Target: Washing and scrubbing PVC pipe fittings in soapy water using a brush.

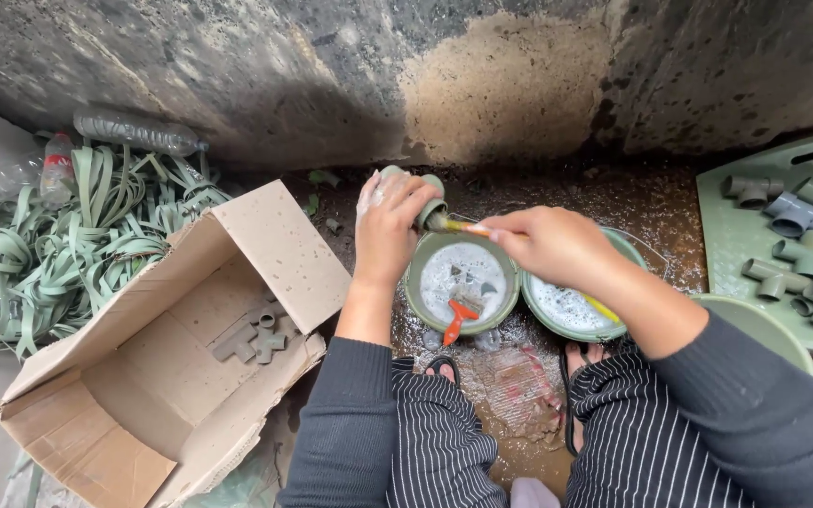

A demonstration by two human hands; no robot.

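While my left hand [386,230] grips a grey-green plastic pipe fitting [422,196] at frame centre, my right hand [549,245] pinches a small brush [452,224] into it; cleaned-looking fittings [806,246] fill the right tray [722,221], few remain in the cardboard box [171,376] lower left.

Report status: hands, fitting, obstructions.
Left hand grips grey pipe fitting. Right hand works brush into its opening, above left bowl. Nothing obstructing.

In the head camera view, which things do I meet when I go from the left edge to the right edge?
Pile of green straps → cardboard box → left hand holding a pipe fitting → left bowl → right hand → green tray of grey fittings.
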